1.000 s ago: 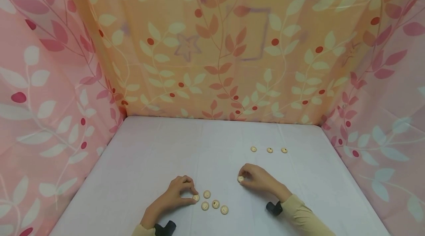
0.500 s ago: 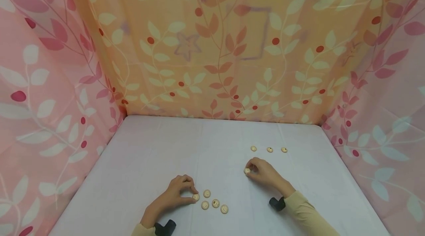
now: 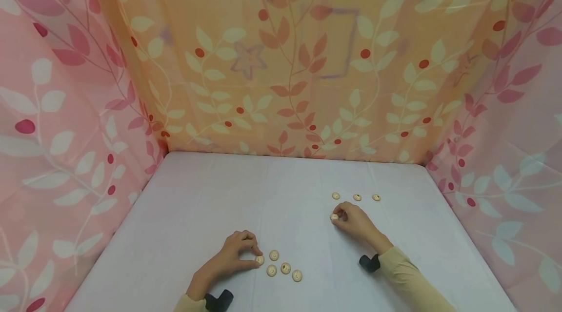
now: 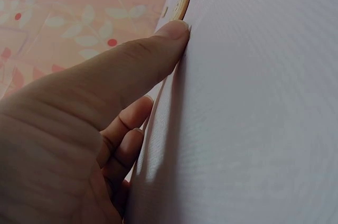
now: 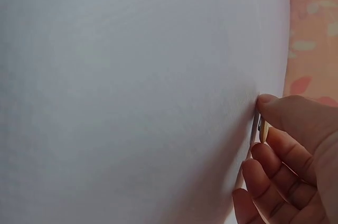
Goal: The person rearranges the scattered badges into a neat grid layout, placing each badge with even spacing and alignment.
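Observation:
My left hand (image 3: pixel 235 253) pinches a round, pale wooden button (image 3: pixel 259 260) between thumb and fingertip, low over the white table. In the left wrist view, its thumb (image 4: pixel 171 29) covers part of a button's edge. Several more buttons lie just right of that hand, among them a far one (image 3: pixel 274 255) and a near one (image 3: pixel 297 275). Farther up the table, my right hand (image 3: pixel 354 222) holds another wooden button (image 3: pixel 334 217) by its rim, thumb and forefinger around it. This button is just in front of a row of three buttons, below the leftmost one (image 3: pixel 335 195).
The other two in the row are a middle button (image 3: pixel 357 197) and a right one (image 3: pixel 376 197). White cloth covers the table (image 3: pixel 210 190). An orange leaf-patterned curtain (image 3: pixel 281 58) hangs behind it, with pink curtains at both sides. Black wrist cameras sit below each hand.
My right hand has carried its button away from me and to the right, closer to the row of three. The left hand has stayed in place on its button.

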`<control>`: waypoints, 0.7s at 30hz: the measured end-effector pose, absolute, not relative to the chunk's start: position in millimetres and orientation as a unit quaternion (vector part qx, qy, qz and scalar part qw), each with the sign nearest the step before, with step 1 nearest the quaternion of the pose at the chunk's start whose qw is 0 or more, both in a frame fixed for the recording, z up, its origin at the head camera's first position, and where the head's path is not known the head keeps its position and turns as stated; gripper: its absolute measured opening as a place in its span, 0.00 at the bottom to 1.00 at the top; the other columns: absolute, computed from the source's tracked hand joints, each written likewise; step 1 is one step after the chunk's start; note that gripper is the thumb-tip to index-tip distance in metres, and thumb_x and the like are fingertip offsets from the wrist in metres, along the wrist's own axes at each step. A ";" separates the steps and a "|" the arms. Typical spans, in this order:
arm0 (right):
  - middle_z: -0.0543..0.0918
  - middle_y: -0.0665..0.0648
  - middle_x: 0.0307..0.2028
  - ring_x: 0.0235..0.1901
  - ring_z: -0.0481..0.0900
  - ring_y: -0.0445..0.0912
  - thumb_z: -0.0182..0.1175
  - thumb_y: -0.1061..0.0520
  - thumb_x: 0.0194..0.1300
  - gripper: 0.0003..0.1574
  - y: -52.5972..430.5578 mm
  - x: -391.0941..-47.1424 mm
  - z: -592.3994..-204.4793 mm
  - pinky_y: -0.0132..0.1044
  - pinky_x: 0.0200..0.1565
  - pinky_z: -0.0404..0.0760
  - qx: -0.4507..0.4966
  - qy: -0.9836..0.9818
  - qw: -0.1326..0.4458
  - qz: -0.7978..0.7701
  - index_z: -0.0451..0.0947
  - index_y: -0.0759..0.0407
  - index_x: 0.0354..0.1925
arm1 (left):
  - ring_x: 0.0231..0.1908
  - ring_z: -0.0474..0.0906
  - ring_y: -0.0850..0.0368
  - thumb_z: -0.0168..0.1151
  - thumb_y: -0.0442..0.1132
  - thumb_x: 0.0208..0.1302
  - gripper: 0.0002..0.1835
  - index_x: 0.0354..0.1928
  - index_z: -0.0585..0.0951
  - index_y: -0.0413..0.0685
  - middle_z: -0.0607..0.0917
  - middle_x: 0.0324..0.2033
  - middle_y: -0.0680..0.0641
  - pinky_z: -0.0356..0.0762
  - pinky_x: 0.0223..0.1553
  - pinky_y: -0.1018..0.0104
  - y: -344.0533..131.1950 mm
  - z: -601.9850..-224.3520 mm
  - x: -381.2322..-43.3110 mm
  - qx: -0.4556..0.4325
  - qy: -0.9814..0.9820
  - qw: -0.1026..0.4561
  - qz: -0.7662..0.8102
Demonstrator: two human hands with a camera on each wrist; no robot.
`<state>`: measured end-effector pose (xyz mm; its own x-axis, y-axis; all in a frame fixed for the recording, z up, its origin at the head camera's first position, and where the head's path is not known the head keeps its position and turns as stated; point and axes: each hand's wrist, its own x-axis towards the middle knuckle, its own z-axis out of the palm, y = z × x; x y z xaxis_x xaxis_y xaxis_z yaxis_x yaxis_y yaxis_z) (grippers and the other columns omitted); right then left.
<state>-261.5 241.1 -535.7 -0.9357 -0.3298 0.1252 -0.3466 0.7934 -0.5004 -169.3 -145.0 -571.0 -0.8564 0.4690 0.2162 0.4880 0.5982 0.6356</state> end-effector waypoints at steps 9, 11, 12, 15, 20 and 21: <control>0.76 0.47 0.28 0.26 0.69 0.39 0.68 0.53 0.53 0.11 247.9 -271.3 -540.8 0.32 0.29 0.69 0.155 -0.952 0.033 0.263 0.78 0.55 0.34 | 0.43 0.64 0.64 0.69 0.56 0.47 0.10 0.32 0.82 0.69 0.73 0.39 0.64 0.59 0.48 0.53 -144.9 -569.3 -169.2 -0.268 -0.893 0.011 -0.362; 0.76 0.47 0.28 0.26 0.69 0.39 0.68 0.53 0.53 0.11 249.2 -273.4 -541.6 0.33 0.28 0.69 0.153 -0.952 0.037 0.264 0.78 0.55 0.34 | 0.43 0.64 0.63 0.69 0.56 0.47 0.10 0.32 0.82 0.69 0.73 0.39 0.64 0.59 0.48 0.53 -144.9 -569.3 -168.8 -0.269 -0.892 0.011 -0.363; 0.76 0.48 0.28 0.26 0.69 0.40 0.68 0.54 0.53 0.11 249.6 -274.2 -541.6 0.33 0.29 0.69 0.152 -0.952 0.038 0.264 0.78 0.56 0.34 | 0.43 0.64 0.63 0.69 0.56 0.47 0.10 0.32 0.82 0.69 0.73 0.39 0.64 0.59 0.48 0.53 -145.0 -569.1 -168.6 -0.269 -0.892 0.011 -0.364; 0.76 0.48 0.29 0.27 0.70 0.40 0.68 0.53 0.53 0.12 250.3 -276.4 -541.0 0.33 0.30 0.69 0.145 -0.951 0.034 0.270 0.78 0.55 0.34 | 0.43 0.64 0.63 0.69 0.56 0.47 0.10 0.32 0.81 0.69 0.73 0.39 0.65 0.59 0.47 0.53 -145.0 -569.2 -168.3 -0.270 -0.891 0.014 -0.364; 0.77 0.49 0.30 0.29 0.71 0.41 0.68 0.53 0.53 0.12 250.5 -277.5 -539.0 0.33 0.32 0.71 0.140 -0.951 0.023 0.275 0.78 0.56 0.35 | 0.43 0.64 0.64 0.69 0.57 0.46 0.10 0.32 0.81 0.70 0.73 0.39 0.65 0.59 0.47 0.53 -145.0 -569.5 -167.9 -0.270 -0.891 0.020 -0.363; 0.77 0.49 0.30 0.29 0.71 0.41 0.68 0.53 0.53 0.12 250.5 -277.5 -538.4 0.34 0.33 0.71 0.140 -0.951 0.022 0.276 0.78 0.57 0.35 | 0.43 0.64 0.64 0.69 0.57 0.46 0.10 0.32 0.81 0.70 0.73 0.39 0.65 0.59 0.47 0.53 -145.0 -570.1 -168.1 -0.270 -0.892 0.021 -0.362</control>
